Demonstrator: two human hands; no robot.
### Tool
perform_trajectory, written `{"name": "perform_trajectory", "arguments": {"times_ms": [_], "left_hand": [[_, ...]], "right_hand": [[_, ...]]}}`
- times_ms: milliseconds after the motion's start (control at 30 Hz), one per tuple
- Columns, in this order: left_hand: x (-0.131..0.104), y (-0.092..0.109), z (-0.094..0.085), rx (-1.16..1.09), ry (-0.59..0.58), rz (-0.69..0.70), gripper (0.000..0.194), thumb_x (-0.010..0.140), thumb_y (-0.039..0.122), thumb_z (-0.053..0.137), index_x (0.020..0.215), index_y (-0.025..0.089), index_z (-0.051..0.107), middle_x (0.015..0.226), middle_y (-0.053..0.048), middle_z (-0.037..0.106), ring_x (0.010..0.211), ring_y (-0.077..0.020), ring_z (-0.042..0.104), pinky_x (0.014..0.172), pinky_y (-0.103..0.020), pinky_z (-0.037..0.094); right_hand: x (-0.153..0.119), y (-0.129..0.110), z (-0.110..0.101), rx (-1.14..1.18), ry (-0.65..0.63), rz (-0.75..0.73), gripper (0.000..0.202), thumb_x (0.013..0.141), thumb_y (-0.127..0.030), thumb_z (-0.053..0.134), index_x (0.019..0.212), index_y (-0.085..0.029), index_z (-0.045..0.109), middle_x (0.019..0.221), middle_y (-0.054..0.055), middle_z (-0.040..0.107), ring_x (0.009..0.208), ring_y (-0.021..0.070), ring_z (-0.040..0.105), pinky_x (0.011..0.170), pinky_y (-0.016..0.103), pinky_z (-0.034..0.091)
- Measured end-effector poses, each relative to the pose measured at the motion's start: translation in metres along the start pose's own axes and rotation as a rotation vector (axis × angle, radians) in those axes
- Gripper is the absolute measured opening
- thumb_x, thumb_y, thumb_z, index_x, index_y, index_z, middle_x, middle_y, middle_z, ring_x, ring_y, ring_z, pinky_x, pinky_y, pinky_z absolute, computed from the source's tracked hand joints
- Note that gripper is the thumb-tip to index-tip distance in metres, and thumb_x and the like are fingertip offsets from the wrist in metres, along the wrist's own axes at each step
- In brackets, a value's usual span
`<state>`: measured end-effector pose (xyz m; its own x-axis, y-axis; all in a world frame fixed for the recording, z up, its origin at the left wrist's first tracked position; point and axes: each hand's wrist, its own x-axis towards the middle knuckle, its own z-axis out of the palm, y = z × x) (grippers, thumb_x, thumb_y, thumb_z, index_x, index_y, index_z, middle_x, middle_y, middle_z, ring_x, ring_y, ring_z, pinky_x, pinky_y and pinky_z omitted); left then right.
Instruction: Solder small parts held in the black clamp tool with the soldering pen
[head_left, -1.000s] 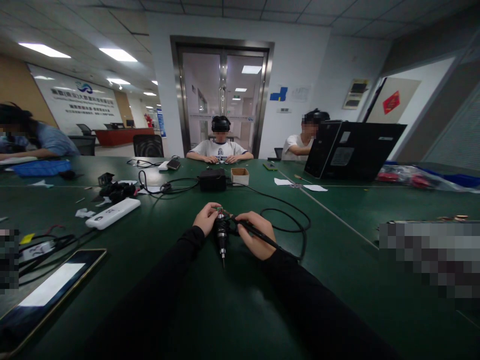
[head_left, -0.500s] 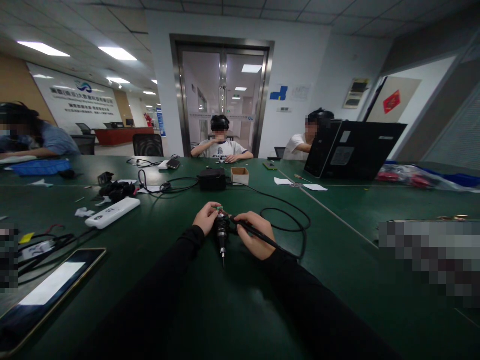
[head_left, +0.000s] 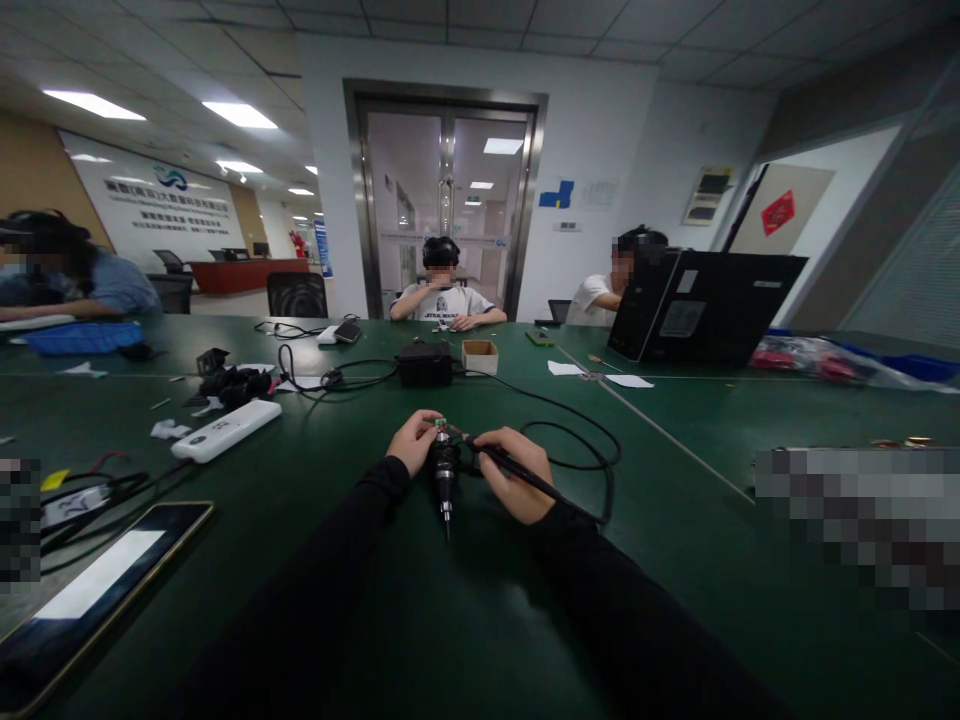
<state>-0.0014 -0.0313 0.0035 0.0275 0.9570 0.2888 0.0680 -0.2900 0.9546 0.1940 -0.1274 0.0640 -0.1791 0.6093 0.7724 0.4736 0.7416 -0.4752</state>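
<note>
My left hand (head_left: 411,443) is closed at the near middle of the table, its fingertips pinching a small green circuit board (head_left: 440,424). Just below the board lies a black screwdriver-like tool (head_left: 445,470), its thin metal tip pointing toward me. My right hand (head_left: 517,474) is wrapped like a pen grip around a slim black soldering iron (head_left: 546,487). The iron's front end reaches left to the board, but whether it touches is too small to tell. A black cable (head_left: 611,480) runs from the iron's back end in loops.
Beyond my hands stand a black box (head_left: 424,363) and a small open cardboard box (head_left: 480,357). A white power strip (head_left: 227,430) and a phone (head_left: 105,590) lie to the left. A black computer case (head_left: 705,310) stands at the right. Several people sit around the green table (head_left: 697,560).
The whole view has shifted slightly, so things sit a little lower. Both hands keep their grips with little visible movement.
</note>
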Motion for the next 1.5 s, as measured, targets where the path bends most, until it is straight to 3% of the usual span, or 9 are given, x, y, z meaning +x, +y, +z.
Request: {"name": "perform_trajectory", "arguments": {"times_ms": [800,1133,1500], "left_hand": [[-0.004,0.009,0.0,0.08,-0.01,0.027,0.026,0.076,0.018,0.055,0.1,0.019,0.061,0.084,-0.003,0.067,0.084,-0.0168,0.064,0.088,-0.034,0.047],[-0.004,0.01,0.001,0.06,0.008,-0.009,0.023,0.076,0.016,0.055,0.098,0.018,0.062,0.08,-0.002,0.068,0.08,-0.0164,0.064,0.085,-0.033,0.048],[-0.005,0.009,0.0,0.045,-0.018,-0.031,0.024,0.077,0.022,0.057,0.101,0.018,0.061,0.086,-0.004,0.07,0.086,-0.0182,0.065,0.09,-0.035,0.046]], "right_hand": [[0.0,-0.001,-0.002,-0.004,-0.025,-0.003,0.016,0.075,-0.013,0.055,0.084,-0.021,0.066,0.079,0.002,0.067,0.07,0.0152,0.062,0.067,0.027,0.049],[0.001,0.0,-0.002,0.002,0.023,0.01,0.015,0.074,-0.013,0.055,0.082,-0.021,0.066,0.079,0.002,0.068,0.069,0.0158,0.063,0.068,0.027,0.05],[0.0,0.002,-0.002,-0.008,-0.013,0.021,0.015,0.075,-0.014,0.055,0.084,-0.021,0.066,0.081,0.002,0.069,0.071,0.0161,0.062,0.069,0.028,0.051]]}}
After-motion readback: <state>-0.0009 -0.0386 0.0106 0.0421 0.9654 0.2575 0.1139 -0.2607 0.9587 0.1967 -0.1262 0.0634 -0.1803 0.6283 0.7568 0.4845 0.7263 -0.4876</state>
